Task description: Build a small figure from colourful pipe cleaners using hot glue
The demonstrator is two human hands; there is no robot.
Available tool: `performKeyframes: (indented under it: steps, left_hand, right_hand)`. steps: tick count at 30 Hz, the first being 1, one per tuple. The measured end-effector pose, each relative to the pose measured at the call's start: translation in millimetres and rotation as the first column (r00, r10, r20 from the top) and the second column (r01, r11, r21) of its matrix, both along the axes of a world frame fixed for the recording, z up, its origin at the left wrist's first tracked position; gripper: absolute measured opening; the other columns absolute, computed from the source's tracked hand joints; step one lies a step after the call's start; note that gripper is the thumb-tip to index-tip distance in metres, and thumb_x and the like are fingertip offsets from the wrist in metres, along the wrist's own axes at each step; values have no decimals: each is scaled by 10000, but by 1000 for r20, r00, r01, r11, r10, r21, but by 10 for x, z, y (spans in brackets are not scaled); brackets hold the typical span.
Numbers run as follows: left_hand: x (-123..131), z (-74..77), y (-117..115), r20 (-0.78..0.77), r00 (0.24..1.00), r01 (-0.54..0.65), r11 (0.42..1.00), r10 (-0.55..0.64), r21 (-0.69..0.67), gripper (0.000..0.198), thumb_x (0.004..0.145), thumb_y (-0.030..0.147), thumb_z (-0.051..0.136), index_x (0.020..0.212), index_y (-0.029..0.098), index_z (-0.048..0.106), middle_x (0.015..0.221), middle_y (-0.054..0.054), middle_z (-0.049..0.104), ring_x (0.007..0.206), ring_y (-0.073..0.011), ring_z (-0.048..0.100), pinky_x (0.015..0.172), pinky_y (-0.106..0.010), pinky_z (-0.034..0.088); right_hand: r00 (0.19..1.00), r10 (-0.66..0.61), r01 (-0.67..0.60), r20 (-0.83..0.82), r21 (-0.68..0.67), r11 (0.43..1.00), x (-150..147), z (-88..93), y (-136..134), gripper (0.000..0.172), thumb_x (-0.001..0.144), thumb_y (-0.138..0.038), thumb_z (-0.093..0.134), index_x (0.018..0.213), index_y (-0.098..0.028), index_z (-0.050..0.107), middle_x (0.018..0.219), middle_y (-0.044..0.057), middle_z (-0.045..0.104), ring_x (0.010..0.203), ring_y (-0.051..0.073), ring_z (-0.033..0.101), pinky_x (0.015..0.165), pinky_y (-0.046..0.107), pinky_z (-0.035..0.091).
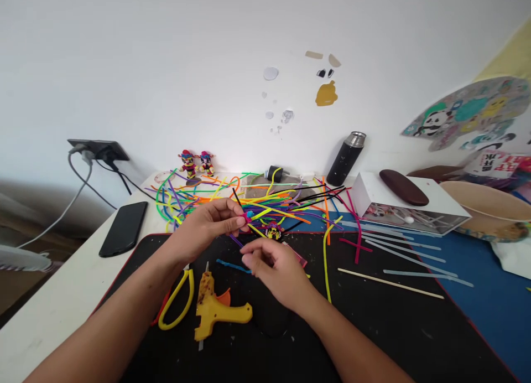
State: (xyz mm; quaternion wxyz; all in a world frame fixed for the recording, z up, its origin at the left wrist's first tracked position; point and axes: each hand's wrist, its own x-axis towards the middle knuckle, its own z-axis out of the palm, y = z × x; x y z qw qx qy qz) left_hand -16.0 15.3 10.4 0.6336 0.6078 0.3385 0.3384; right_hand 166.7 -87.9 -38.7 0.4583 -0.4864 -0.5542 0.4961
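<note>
My left hand [213, 225] pinches a small pipe-cleaner piece [248, 216] between thumb and fingers. The piece is magenta with a blue tip, and yellow, black and purple stems show around it. Just below and to the right, my right hand [276, 269] has its thumb and fingers drawn together; what they hold, if anything, I cannot make out. A small figure with a yellow-and-black face [274, 232] lies behind my right hand. A short blue pipe cleaner [233, 266] rests on the black mat [373, 327] beneath my hands.
A yellow glue gun [215, 308] and yellow-handled scissors or pliers [178, 303] lie near my left forearm. Loose pipe cleaners [207, 197] cover the back. Glue sticks [415, 255], a wooden stick [390, 283], a flask [346, 159], a phone [123, 228] and two figurines [188, 164] surround the mat.
</note>
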Motion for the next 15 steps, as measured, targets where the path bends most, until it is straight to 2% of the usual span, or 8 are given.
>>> performKeyframes:
  steps: [3, 6, 10, 15]
  left_hand:
    - [75, -15, -61, -12, 999, 46, 999, -46, -3, 296, 793, 397, 908, 867, 174, 727, 765, -20, 733, 682, -144, 648, 656, -260, 519]
    - [118, -34, -94, -38, 996, 79, 997, -79, -13, 306, 801, 403, 902, 888, 169, 725, 770, -14, 729, 700, -144, 654, 666, -258, 520]
    - [147, -63, -115, -57, 992, 111, 992, -114, -50, 334, 802, 413, 905, 899, 164, 705, 765, -4, 720, 708, -139, 655, 674, -251, 516]
    - [171, -126, -136, -63, 988, 137, 988, -141, -68, 341, 820, 431, 889, 918, 170, 694, 811, -18, 742, 752, -156, 668, 709, -271, 524]
  right_hand:
    - [969, -130, 120, -210, -59, 991, 59, -7, 73, 340, 906, -516, 728, 958, -180, 714, 624, -52, 569, 550, 118, 523, 537, 239, 410]
    - [932, -206, 176, -299, -124, 976, 95, -15, 118, 418, 855, -586, 761, 930, -184, 674, 551, -67, 551, 464, 103, 464, 442, 218, 346]
    - [887, -254, 193, -386, -189, 963, 97, -23, 135, 438, 793, -589, 816, 876, -193, 645, 507, -78, 530, 407, 90, 433, 374, 198, 283]
    - [848, -274, 198, -454, -209, 958, 91, -3, 138, 440, 754, -562, 859, 855, -194, 640, 520, -81, 531, 401, 80, 445, 362, 183, 272]
